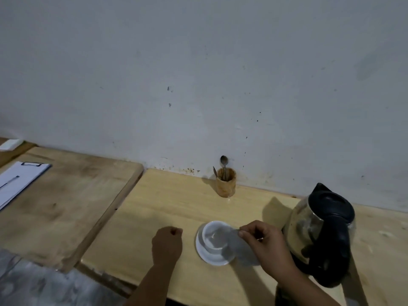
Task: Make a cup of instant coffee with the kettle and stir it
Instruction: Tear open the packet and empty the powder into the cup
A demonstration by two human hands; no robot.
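Note:
A white cup (215,236) stands on a white saucer (212,257) near the front of the light wooden table (167,208); it looks empty inside. My right hand (265,246) is at the cup's right rim with thumb and fingers pinched together, apparently on the handle, which the hand hides. My left hand (167,245) rests on the table just left of the saucer, closed in a fist with nothing visible in it. A glass kettle (318,233) with a black lid and handle stands right of my right hand. Spoons (223,164) stick out of a brownish holder (226,184) by the wall.
A second, darker wooden board (66,199) adjoins on the left, with a clipboard of white paper (17,182) on it. A grey-white wall (198,74) runs along the back. A grey patterned surface (33,283) shows at the lower left.

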